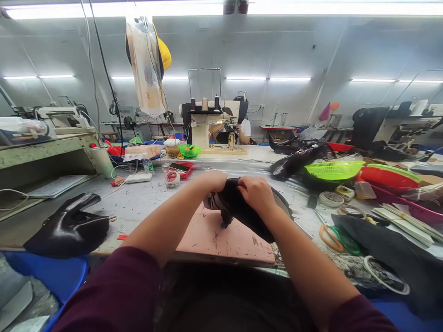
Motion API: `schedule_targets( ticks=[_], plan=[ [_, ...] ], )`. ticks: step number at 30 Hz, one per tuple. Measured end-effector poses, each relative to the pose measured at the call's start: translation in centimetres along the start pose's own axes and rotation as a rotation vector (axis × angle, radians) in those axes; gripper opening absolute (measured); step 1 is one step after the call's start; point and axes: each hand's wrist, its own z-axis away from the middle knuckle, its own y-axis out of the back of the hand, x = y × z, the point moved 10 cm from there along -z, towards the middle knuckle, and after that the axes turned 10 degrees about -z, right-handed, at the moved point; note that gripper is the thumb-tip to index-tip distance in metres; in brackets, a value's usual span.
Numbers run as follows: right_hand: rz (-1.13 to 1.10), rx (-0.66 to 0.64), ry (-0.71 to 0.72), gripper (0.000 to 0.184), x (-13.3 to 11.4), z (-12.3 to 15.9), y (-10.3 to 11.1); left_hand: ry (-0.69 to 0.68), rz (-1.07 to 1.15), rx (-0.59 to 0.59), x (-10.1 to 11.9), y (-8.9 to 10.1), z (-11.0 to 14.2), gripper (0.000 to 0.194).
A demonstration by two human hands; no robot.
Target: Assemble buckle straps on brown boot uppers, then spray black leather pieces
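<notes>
A black leather boot upper (254,214) is held up over a pink work board (207,235). Its far end hangs close to the board, and a grey inner face shows along its right side. My right hand (256,191) is closed on the top edge, fingers bent over the leather. At the left end of the piece is my left hand (217,181), its wrist bent and most of its fingers hidden behind the leather; it appears to grip that end. Another glossy black boot upper (71,226) lies on the table to the left.
Black boots (301,159), a lime basket (334,169) and tape rolls (331,199) crowd the right. A red tray (185,169), a white cord coil (172,179) and a bottle (147,165) stand left of centre. Beyond, a person (245,130) sits behind a sewing machine (200,133).
</notes>
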Motion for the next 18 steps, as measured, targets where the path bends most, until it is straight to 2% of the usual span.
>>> schedule_targets(
  ticks=[4,11,15,18],
  plan=[
    [0.011,0.008,-0.002,0.011,-0.1,0.0,0.0,-0.056,-0.024,-0.057,0.5,-0.3,0.3,0.029],
    [0.034,0.032,-0.126,0.02,0.8,0.1,0.3,-0.133,-0.031,-0.071,1.9,-0.1,1.0,0.032],
    [0.023,0.009,-0.187,0.021,1.3,-0.1,0.4,-0.122,-0.114,0.032,2.0,1.1,0.9,0.033],
    [-0.03,-0.007,-0.24,0.025,1.7,1.0,0.3,-0.06,-0.176,0.128,1.4,2.7,0.8,0.026]
  ],
)
